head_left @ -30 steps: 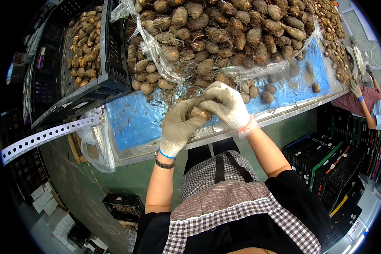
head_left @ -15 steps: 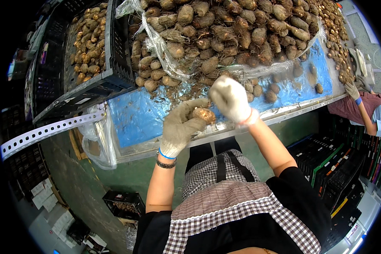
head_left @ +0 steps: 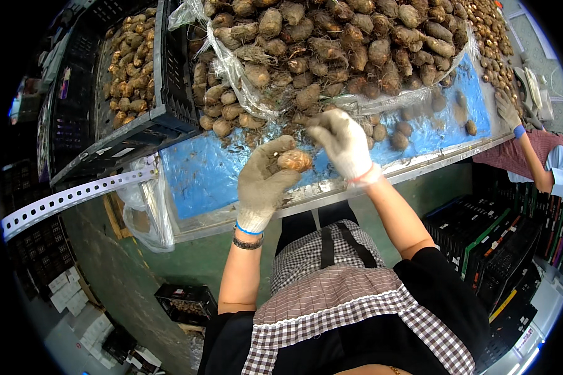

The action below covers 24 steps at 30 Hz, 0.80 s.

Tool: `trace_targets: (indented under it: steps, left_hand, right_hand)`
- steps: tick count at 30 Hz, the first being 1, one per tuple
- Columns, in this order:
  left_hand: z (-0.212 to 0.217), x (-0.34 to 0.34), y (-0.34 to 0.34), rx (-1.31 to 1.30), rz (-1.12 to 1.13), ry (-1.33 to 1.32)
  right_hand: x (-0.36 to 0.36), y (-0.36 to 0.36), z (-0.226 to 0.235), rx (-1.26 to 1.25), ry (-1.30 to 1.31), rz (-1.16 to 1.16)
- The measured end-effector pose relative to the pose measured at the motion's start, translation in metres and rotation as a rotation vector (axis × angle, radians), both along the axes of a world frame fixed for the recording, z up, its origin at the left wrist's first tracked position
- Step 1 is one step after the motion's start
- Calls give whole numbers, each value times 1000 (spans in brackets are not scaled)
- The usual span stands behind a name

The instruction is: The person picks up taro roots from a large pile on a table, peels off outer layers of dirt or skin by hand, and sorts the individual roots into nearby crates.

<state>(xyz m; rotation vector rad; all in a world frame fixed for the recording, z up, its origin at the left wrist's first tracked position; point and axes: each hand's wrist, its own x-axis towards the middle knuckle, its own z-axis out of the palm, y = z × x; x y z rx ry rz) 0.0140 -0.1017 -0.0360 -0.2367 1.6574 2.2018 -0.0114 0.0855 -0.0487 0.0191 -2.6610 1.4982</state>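
Note:
My left hand [head_left: 261, 181], in a soiled knit glove with a blue band at its cuff, is closed around a small brown taro [head_left: 294, 160]. The taro's peeled-looking, ringed side faces up over the blue plastic sheet [head_left: 197, 178]. Just to the right of it, my right hand [head_left: 341, 139], in a whiter glove, has its fingers curled together, apart from the taro. What those fingers hold, if anything, is hidden. Beyond both hands rises a large heap of hairy, rooty taros [head_left: 356, 47], with torn clear plastic [head_left: 247, 94] along its near edge.
At the left a black crate [head_left: 169, 119] holds more taros. Loose taros [head_left: 401, 134] lie near the table's metal edge [head_left: 419, 164]. A co-worker's gloved hand [head_left: 508, 109] is at the far right, by smaller taros. Stacked black crates [head_left: 481, 231] stand below right; a perforated metal strip [head_left: 81, 192] juts out left.
My right hand has turned, with its fingers now showing more. The left hand has rolled the taro slightly left and upward. The co-worker's hand has shifted left and away.

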Motion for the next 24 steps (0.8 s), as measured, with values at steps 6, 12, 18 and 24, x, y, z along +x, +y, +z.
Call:
trace_targets:
  steps: [6, 12, 18, 24]
  left_hand:
    - [-3, -2, -3, 103, 103, -58]
    - [-3, 2, 5, 191, 105, -104]
    - [-27, 1, 3, 535, 72, -193]
    - [-35, -3, 15, 689, 44, -208]
  right_hand:
    - [14, 4, 15, -70, -48, 113]
    - [12, -18, -2, -44, 221, 97]
    - [6, 9, -34, -154, 7, -1]
    - [12, -4, 26, -314, -41, 138]
